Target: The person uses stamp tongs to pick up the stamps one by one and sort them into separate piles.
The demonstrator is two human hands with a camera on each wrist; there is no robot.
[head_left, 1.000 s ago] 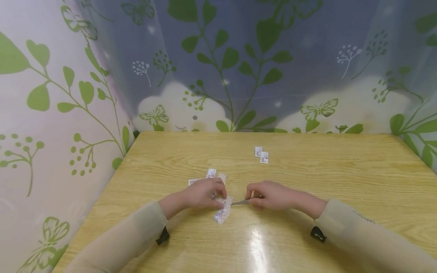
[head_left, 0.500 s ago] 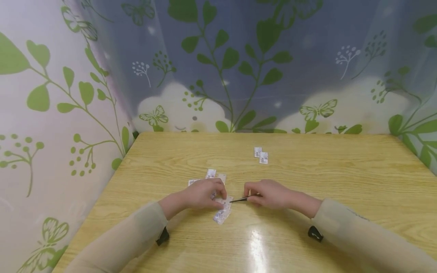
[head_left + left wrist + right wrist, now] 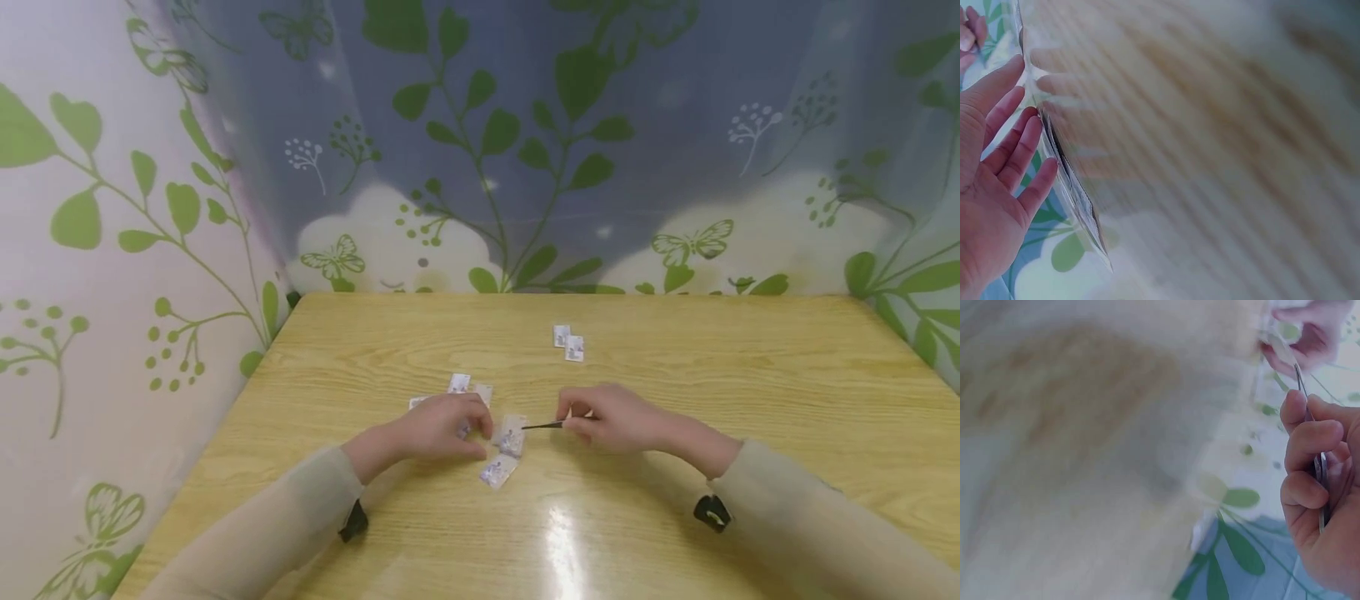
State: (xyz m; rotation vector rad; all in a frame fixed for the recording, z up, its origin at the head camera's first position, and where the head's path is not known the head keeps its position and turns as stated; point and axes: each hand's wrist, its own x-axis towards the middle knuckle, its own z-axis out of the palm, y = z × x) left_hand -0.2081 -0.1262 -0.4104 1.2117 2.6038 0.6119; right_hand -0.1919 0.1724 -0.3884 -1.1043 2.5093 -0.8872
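My right hand (image 3: 618, 419) holds slim metal tweezers (image 3: 546, 426) between curled fingers and thumb. At their tips is a small white printed card (image 3: 513, 435), which also shows as a pale piece (image 3: 1282, 347) in the right wrist view. Below it a second small card (image 3: 498, 472) lies on the table. My left hand (image 3: 442, 425) rests over a cluster of similar cards and hides part of them. In the left wrist view its fingers are mostly straight, their tips by the edge-on cards (image 3: 1072, 187).
Cards (image 3: 459, 383) stick out beyond the left hand. Two overlapping cards (image 3: 573, 347) lie farther back on the wooden table (image 3: 712, 358). A patterned curtain or cloth (image 3: 480, 167) stands behind the table and at its left side.
My right hand with the tweezers has moved right and slightly away from me. A card at the tips has come away from the left hand's fingers. The left hand has hardly moved.
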